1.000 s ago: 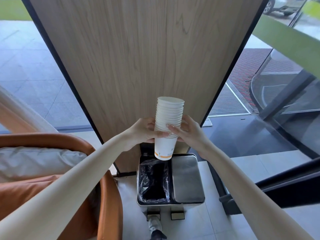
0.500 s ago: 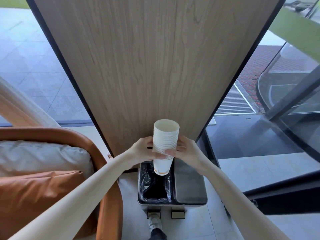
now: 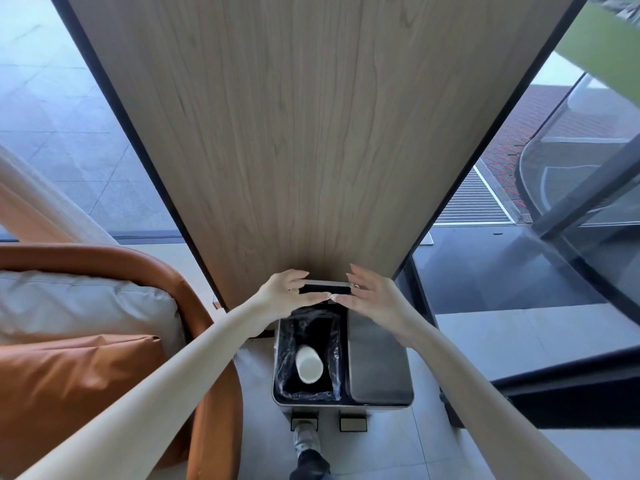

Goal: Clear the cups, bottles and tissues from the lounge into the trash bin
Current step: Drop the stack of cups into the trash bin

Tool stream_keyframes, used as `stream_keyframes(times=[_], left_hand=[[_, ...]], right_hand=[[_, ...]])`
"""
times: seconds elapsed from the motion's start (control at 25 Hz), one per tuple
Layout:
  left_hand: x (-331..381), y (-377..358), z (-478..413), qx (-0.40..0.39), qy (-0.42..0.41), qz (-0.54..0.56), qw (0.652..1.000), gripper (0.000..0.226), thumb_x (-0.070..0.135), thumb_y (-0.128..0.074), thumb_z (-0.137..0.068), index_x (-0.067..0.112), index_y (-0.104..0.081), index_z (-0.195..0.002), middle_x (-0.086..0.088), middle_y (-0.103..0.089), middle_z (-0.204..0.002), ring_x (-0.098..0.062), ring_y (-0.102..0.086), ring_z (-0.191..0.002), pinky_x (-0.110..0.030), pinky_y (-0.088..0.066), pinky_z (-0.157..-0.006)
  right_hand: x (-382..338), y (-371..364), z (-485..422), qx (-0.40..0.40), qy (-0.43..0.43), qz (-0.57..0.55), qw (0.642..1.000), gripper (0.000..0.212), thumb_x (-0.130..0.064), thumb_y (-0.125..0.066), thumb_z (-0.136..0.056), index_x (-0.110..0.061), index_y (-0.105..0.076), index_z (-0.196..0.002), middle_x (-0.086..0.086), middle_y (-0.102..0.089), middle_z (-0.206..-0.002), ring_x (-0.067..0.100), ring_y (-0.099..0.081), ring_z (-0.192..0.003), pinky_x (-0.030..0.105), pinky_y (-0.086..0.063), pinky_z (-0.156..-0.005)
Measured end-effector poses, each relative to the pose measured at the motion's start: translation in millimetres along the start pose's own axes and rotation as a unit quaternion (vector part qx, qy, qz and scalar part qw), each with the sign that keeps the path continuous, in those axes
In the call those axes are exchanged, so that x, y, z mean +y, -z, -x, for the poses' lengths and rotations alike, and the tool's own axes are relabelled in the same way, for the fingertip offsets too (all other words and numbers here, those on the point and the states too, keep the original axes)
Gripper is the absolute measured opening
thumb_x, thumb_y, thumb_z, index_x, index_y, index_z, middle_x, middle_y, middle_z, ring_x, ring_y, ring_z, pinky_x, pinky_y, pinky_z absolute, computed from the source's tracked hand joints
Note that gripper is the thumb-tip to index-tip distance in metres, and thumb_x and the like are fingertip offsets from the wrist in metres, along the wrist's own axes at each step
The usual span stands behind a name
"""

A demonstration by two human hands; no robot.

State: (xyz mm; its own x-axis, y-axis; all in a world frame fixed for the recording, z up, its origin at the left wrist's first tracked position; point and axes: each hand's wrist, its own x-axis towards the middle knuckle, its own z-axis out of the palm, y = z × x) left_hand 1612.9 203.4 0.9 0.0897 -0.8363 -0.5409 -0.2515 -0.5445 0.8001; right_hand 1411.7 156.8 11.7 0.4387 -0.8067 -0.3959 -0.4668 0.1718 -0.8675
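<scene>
A steel two-compartment trash bin (image 3: 381, 362) stands on the floor against a wooden panel. Its left compartment is open and lined with a black bag (image 3: 287, 362). The stack of white paper cups (image 3: 309, 364) lies inside that bag. My left hand (image 3: 287, 292) and my right hand (image 3: 372, 296) hover above the bin's back edge, fingers spread, thumbs almost touching, holding nothing. A foot (image 3: 304, 436) presses the left pedal.
The wide wooden panel (image 3: 311, 133) rises right behind the bin. An orange armchair (image 3: 104, 358) with a grey cushion stands close on the left. Glass walls flank the panel, and a dark frame (image 3: 561, 400) crosses the floor at right. The bin's right lid is closed.
Both hands lowered the cup stack toward the open compartment and let it go. The stack now lies in the bag, and the hands are empty above the bin.
</scene>
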Motion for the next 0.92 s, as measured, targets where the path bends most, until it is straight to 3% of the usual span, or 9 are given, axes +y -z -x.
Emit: stream_keyframes(times=[0.24,0.6,0.76,0.92], left_hand=[[7.7,10.5,21.4,0.008,-0.028,0.028,0.999,0.069,0.045,-0.078,-0.076,0.023,-0.053,-0.137,0.003,-0.057,-0.138,-0.015,-0.056,-0.121,-0.038,-0.049,-0.101],[17.2,38.1,82.6,0.039,-0.064,0.029,0.997,0.056,0.047,-0.074,-0.078,0.023,-0.061,-0.126,0.002,-0.062,-0.131,-0.014,-0.057,-0.121,-0.039,-0.051,-0.1],[27.0,52.1,115.5,0.074,-0.085,0.03,0.993,0.056,0.046,-0.073,-0.079,0.021,-0.061,-0.128,0.001,-0.061,-0.132,-0.015,-0.056,-0.122,-0.036,-0.051,-0.099],[33.1,68.3,150.4,0.143,-0.087,0.05,0.985,0.053,0.041,-0.072,-0.081,0.02,-0.06,-0.128,0.0,-0.061,-0.133,-0.016,-0.056,-0.122,-0.031,-0.052,-0.094]], right_hand=[[-17.4,-4.1,7.5,0.017,0.022,0.002,1.0,0.081,-0.038,-0.076,-0.078,-0.026,-0.035,-0.147,-0.003,-0.046,-0.147,0.012,-0.048,-0.131,0.039,-0.042,-0.109],[-58.9,-23.9,43.7,0.007,0.08,0.005,0.997,0.084,-0.046,-0.076,-0.075,-0.028,-0.037,-0.147,-0.002,-0.046,-0.148,0.011,-0.049,-0.13,0.04,-0.045,-0.106],[-90.8,-32.4,52.1,-0.029,0.126,0.027,0.991,0.1,-0.064,-0.075,-0.059,-0.03,-0.038,-0.146,-0.001,-0.046,-0.148,0.013,-0.051,-0.129,0.042,-0.046,-0.105],[-127.2,-44.2,54.9,-0.09,0.176,0.048,0.979,0.097,-0.061,-0.074,-0.059,-0.029,-0.04,-0.144,-0.002,-0.047,-0.146,0.012,-0.052,-0.127,0.044,-0.047,-0.104]])
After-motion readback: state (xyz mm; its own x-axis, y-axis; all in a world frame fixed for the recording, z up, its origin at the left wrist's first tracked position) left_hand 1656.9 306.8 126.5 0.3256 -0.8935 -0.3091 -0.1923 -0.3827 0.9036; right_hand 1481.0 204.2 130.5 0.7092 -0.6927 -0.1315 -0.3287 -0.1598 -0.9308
